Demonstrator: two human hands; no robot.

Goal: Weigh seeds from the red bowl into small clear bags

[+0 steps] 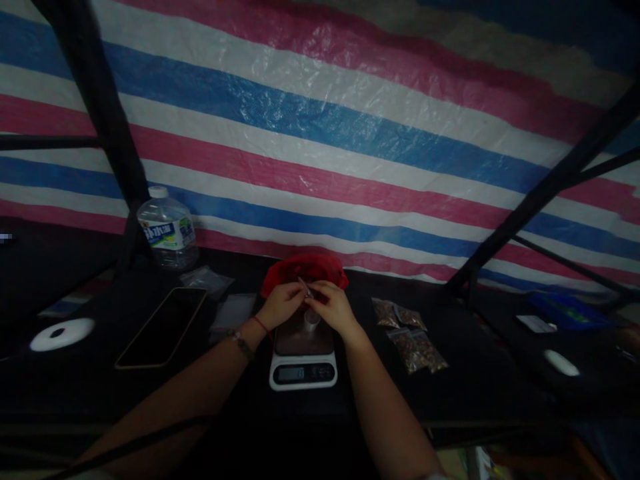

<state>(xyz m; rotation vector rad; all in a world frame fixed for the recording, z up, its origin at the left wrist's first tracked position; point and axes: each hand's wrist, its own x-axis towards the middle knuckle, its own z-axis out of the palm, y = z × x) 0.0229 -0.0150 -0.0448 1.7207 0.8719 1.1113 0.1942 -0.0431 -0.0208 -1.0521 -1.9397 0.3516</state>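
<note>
Small bag: a thin clear bag (pixel 306 288), hard to make out in the dim light, is pinched between both hands just above the far edge of the scale, so whatever drops from it would land on the platform rather than the table.
Left hand: the left hand (pixel 283 304) grips the bag's left side with fingers curled; a red string and a bead bracelet sit at the wrist.
Right hand: the right hand (pixel 334 308) closes on the bag's right side, fingertips meeting the left hand's, seemingly working the bag's mouth; I cannot tell whether it is open.
Cup: a small clear cup (pixel 312 319) stands on the platform right under the hands, placed to catch or measure contents.
Scale: a white kitchen scale (pixel 303 372) with a dark platform sits near-centre, display facing the person so it reads easily.
Red bag: a red bag (pixel 305 270) lies just beyond the scale, against the striped tarp, within easy reach as a supply.
Filled packets: several small packets (pixel 410 337) of brownish bits lie to the right of the scale, set aside and apart from it.
Empty bags: flat clear bags (pixel 233 308) lie left of the scale, beside a phone (pixel 163 327).
Water bottle: a bottle (pixel 167 230) stands far left, out of the working area.
White disc: a round white object (pixel 62 333) rests at the near left.
</note>
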